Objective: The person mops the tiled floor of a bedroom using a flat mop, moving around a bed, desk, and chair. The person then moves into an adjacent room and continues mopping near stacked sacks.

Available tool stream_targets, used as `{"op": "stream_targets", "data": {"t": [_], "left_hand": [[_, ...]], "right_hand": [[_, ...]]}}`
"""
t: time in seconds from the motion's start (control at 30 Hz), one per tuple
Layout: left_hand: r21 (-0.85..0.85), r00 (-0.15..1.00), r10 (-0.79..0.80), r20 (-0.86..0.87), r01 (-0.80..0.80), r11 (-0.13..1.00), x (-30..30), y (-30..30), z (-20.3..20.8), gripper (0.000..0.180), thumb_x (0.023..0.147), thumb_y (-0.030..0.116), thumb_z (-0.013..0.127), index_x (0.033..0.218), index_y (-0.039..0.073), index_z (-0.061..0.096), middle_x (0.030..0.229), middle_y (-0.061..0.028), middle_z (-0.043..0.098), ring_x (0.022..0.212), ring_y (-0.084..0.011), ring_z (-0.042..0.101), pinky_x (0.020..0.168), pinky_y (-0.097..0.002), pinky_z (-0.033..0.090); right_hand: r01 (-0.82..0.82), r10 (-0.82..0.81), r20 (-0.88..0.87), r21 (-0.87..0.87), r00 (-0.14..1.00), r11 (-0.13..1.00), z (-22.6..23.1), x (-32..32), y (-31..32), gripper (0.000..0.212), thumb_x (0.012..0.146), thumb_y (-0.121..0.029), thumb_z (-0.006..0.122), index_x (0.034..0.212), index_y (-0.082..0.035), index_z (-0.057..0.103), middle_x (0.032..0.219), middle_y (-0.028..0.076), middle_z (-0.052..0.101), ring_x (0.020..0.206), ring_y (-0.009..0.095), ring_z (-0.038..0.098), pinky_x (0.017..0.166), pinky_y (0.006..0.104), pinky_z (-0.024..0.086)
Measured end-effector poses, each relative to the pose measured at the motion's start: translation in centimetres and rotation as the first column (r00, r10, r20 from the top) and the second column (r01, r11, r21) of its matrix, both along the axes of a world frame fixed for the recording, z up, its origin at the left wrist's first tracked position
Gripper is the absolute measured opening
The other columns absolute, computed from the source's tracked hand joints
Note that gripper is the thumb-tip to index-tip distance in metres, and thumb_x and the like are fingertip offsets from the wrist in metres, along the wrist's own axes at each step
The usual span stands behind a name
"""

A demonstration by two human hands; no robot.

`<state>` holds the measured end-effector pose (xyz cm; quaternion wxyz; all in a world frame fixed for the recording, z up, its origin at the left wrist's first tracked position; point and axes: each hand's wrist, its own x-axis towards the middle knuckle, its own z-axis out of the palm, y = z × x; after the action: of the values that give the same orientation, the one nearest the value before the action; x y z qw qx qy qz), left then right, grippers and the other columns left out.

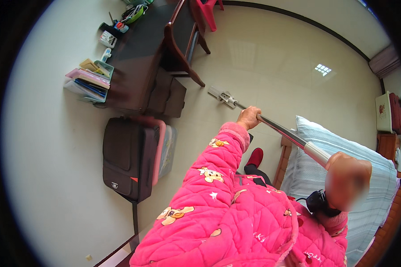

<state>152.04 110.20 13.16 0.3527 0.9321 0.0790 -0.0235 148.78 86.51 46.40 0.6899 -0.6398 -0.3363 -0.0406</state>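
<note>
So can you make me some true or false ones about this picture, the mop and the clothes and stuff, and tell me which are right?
1. Both hands, the left and the right, hold the mop. True.
2. The mop head is on the bed. False: it is down on the floor, near a chair.
3. The jacket is plain blue. False: it is pink with cartoon animals.
4. The shoe in view is red. True.
5. The folders lie on the floor. False: they stand on the desk.
6. A dark suitcase stands beside the wall. True.
</note>
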Motion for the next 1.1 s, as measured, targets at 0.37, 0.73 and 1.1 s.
{"op": "stream_targets", "data": {"t": [0.37, 0.73, 1.1], "left_hand": [[-0.116, 0.968, 0.184, 0.170, -0.166, 0.979, -16.9, 6.2, 0.3, 0.021, 0.073, 0.025, 0.071, 0.074, 0.008, 0.059, 0.078, -0.0105, 0.059, 0.080, -0.0314, 0.057, 0.069, -0.0398, 0.047], [-0.156, 0.942, 0.300, 0.152, -0.277, 0.948, -30.6, 8.1, 1.1, 0.009, 0.071, 0.012, 0.066, 0.074, 0.009, 0.058, 0.080, -0.0093, 0.059, 0.082, -0.0311, 0.056, 0.072, -0.0402, 0.047], [-0.174, 0.919, 0.347, 0.186, -0.317, 0.932, -39.0, -0.8, 2.5, 0.014, 0.067, 0.007, 0.069, 0.071, 0.008, 0.056, 0.075, -0.0097, 0.057, 0.078, -0.0317, 0.054, 0.070, -0.0391, 0.045]], "right_hand": [[-0.323, 0.323, 0.016, 0.023, 0.946, 0.946, 2.1, -13.2, 8.3, 0.008, 0.089, -0.002, 0.049, 0.082, -0.005, 0.049, 0.051, 0.002, 0.048, 0.041, 0.014, 0.049, 0.048, 0.0303, 0.047], [-0.462, 0.462, -0.045, 0.023, 0.886, 0.887, 4.5, -22.7, 10.7, 0.017, 0.079, 0.011, 0.036, 0.084, 0.002, 0.049, 0.052, 0.003, 0.047, 0.045, 0.015, 0.049, 0.049, 0.0322, 0.047], [-0.566, 0.568, -0.109, 0.057, 0.815, 0.823, 6.8, -26.6, 2.3, 0.020, 0.076, 0.012, 0.033, 0.082, 0.004, 0.051, 0.052, 0.003, 0.047, 0.045, 0.012, 0.045, 0.051, 0.0284, 0.047]]}}
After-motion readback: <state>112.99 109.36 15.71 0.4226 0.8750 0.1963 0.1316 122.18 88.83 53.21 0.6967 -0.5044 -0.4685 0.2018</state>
